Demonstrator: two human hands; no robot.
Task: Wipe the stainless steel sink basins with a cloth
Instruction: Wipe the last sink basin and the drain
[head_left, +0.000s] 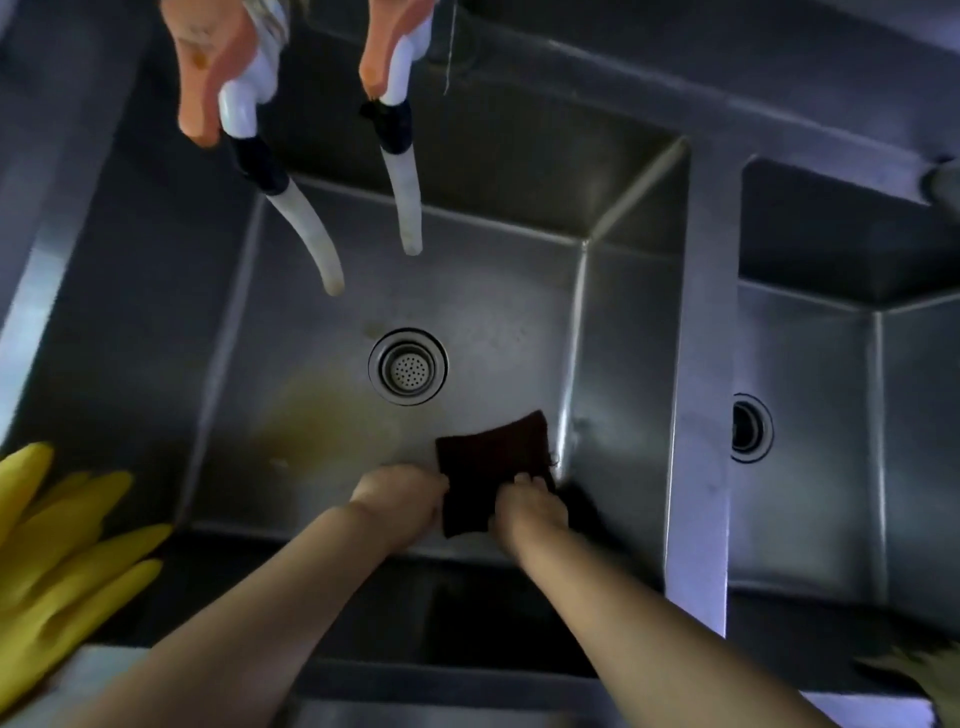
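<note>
Yellow gloves (57, 545) lay near-left. In the near-right corner of the left basin (322, 332), the left hand (400, 499) and right hand (530, 506) each pinched the dark cloth (493, 457), stretched between them, extending farward.

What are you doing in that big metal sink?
A person is getting ready to wipe the sink. Both hands hold a dark cloth low in the middle basin: the left hand grips its left edge, the right hand its lower right. A brownish stain sits on the basin floor near the drain. Yellow gloves lie on the left rim.
</note>
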